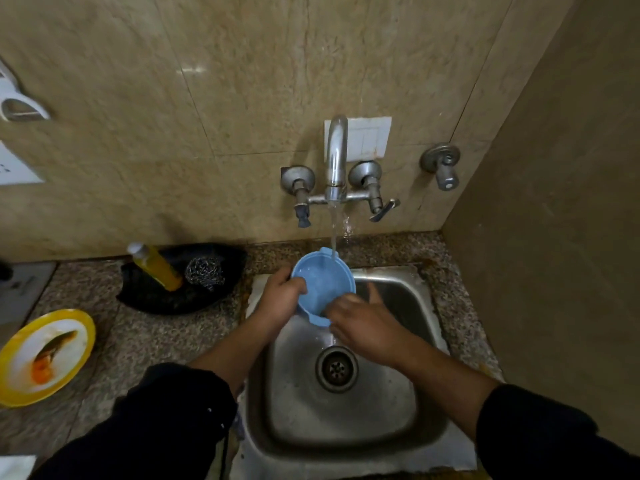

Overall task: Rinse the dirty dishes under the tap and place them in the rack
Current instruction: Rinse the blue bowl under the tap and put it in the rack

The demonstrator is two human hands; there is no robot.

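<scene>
A light blue plastic bowl (pixel 323 282) is held tilted over the steel sink (pixel 391 403), and the stream from the wall tap (pixel 336 157) falls onto its far rim. My left hand (pixel 282 294) grips the bowl's left rim. My right hand (pixel 360 323) rests on the bowl's near right edge, with its fingers reaching inside. A yellow-rimmed plate (pixel 45 355) with orange food residue lies on the counter at the left.
A black tray (pixel 214 299) behind the sink's left side holds a yellow soap bottle (pixel 156 266) and a steel scrubber (pixel 204 271). The drain (pixel 336 368) sits in the sink's middle. A wall stands close on the right. No rack is in view.
</scene>
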